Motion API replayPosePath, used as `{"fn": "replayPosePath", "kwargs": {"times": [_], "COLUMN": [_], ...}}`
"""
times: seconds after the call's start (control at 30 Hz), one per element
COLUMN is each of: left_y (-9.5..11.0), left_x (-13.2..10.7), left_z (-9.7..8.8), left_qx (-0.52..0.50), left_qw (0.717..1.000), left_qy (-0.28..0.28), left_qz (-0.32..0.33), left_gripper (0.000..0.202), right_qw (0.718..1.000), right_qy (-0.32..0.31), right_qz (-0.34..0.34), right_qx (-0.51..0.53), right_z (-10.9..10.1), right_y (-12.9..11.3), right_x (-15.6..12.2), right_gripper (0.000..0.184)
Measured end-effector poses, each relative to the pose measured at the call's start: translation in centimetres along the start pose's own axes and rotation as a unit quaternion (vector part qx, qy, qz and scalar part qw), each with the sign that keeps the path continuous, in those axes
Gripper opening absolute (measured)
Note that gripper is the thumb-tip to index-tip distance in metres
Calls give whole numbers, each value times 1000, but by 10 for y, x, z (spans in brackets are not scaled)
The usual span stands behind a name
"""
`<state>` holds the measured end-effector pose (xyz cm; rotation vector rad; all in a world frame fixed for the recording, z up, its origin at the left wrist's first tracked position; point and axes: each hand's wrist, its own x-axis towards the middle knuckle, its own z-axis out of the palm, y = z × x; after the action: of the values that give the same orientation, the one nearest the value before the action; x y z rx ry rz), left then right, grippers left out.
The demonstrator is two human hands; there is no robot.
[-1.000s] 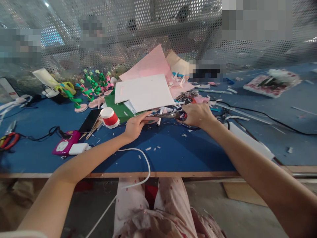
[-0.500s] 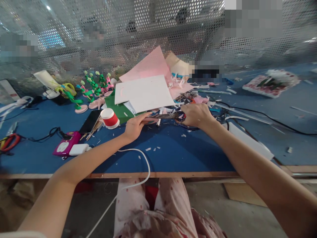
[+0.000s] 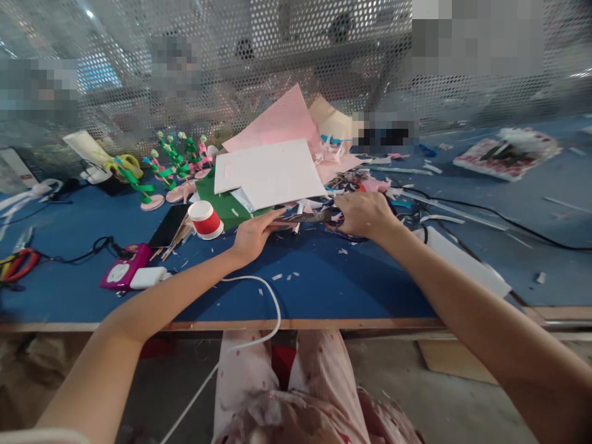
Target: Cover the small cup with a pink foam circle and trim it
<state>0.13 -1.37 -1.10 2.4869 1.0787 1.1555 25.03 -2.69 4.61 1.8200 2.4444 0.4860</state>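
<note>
My right hand [image 3: 364,214] is closed round the handles of a pair of scissors [image 3: 308,217], whose blades point left across the blue table [image 3: 324,277]. My left hand [image 3: 252,234] pinches a small pink piece [image 3: 283,224] at the blade tips, thumb on top. Just behind both hands lies a white sheet [image 3: 268,172] on a green sheet [image 3: 219,203], with pink sheets [image 3: 282,120] behind. A red and white tape roll [image 3: 204,220] stands left of my left hand.
Small green and pink paper figures [image 3: 171,166] stand at the back left. A magenta device [image 3: 123,271] with a white plug and cable lies near the front edge. Black cables [image 3: 485,213] run right. Red-handled pliers [image 3: 16,262] lie far left. Perforated metal screen [image 3: 296,55] closes the back.
My right hand and the scissors have shifted slightly left toward my left hand. Otherwise almost nothing has moved.
</note>
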Motion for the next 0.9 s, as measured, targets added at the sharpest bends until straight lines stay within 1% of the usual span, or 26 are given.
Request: {"fn": "replayPosePath", "kwargs": {"times": [0.23,0.33,0.43,0.5,0.57,0.67,0.8,0.9], "left_y": [4,6,4,-1,-8,-16,-17,-12], "left_x": [0,3,7,10,12,13,12,12], "left_z": [-1,-2,-2,-1,2,5,7,6], "left_qx": [15,4,-47,-98,-151,-214,-261,-288], "left_qw": [1000,1000,995,988,980,968,952,938], "left_qy": [-3,0,40,72,80,77,85,109], "left_qz": [-1,-30,-80,-98,-101,-106,-131,-160], "left_gripper": [40,37,40,46,50,48,49,48], "right_qw": [1000,999,996,992,988,982,979,979], "right_qy": [-14,-4,4,1,1,15,55,79], "right_qz": [12,41,90,119,145,177,185,176], "right_qx": [-1,6,23,37,49,59,68,74], "right_z": [1,5,8,9,10,11,13,15], "right_y": [0,0,0,1,3,7,10,8], "right_x": [0,1,5,8,10,10,9,8], "right_gripper": [58,60,59,57,56,56,57,60]}}
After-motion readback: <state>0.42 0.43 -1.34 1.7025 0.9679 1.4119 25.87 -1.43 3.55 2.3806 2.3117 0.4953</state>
